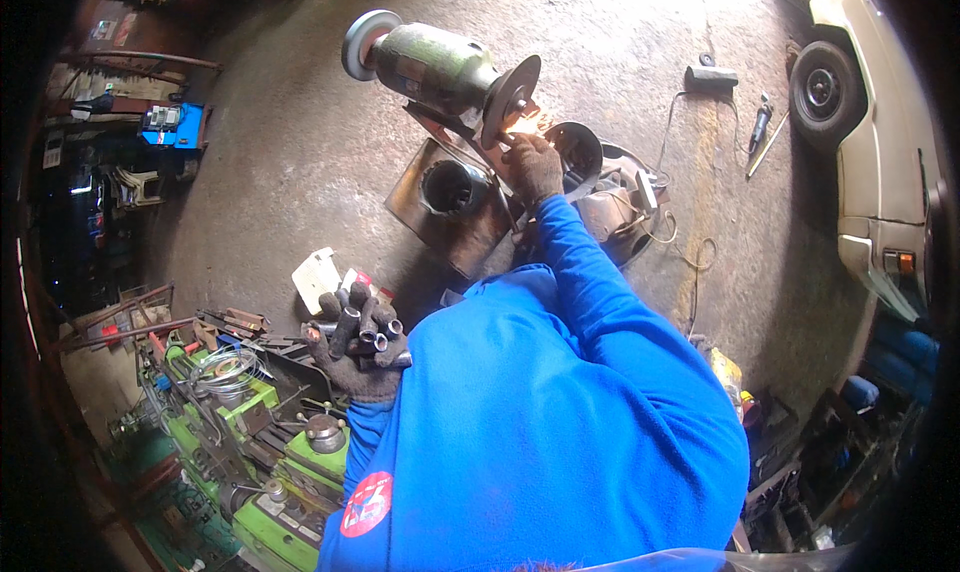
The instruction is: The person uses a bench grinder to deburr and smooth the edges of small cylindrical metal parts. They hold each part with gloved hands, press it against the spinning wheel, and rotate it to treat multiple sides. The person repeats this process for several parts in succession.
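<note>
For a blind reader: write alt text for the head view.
A gloved right hand presses a small part against a green bench grinder, throwing sparks. The gloved left hand holds short metal tubes above a green lathe.

- Our right hand [533,168] wears a dark knit cloth glove, coarse and matt.
- Our left hand [352,357] has the same rough cloth glove; its fingers close on short metal tubes [368,324], dull grey with brighter cut ends.
- Bench grinder [440,67]: metal body, worn green paint, matt and scuffed; its grinding wheel [510,97] looks gritty and grey.
- Our sleeve [600,302] is smooth blue cloth with a slight sheen.
- Floor [300,152]: rough, stained concrete.
- Green machine [270,442]: painted metal, chipped and grimy.
</note>
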`<state>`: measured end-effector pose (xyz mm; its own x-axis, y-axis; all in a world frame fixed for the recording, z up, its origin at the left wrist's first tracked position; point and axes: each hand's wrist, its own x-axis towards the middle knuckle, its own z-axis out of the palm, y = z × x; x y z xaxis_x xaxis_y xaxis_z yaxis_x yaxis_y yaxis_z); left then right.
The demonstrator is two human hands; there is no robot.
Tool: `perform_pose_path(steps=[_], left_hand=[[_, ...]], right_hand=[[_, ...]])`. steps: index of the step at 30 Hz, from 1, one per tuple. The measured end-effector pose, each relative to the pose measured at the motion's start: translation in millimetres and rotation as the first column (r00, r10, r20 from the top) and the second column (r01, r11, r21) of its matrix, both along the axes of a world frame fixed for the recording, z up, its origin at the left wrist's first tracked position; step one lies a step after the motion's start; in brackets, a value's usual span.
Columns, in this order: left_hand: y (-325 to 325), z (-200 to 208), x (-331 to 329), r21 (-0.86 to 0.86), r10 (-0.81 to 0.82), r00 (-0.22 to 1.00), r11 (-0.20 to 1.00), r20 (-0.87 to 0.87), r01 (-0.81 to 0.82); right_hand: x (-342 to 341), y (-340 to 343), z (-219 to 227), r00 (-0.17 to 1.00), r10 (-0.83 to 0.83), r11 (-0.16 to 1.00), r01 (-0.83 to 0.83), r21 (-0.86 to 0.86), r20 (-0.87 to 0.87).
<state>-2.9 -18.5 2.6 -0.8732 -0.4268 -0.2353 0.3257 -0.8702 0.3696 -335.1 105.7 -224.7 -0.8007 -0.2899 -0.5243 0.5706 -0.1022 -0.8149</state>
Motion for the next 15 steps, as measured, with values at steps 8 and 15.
perform_pose_path(steps=[8,15], left_hand=[[14,16,-18,-0.043,0.071,0.997,0.997,-0.012,-0.072],[6,6,-11,-0.057,0.037,0.999,0.998,-0.028,-0.039]], right_hand=[[13,29,25,0.614,0.208,0.978,-0.139,0.155,-0.762],[41,38,80,0.991,0.134,0.455,-0.075,-0.887,-0.016]])
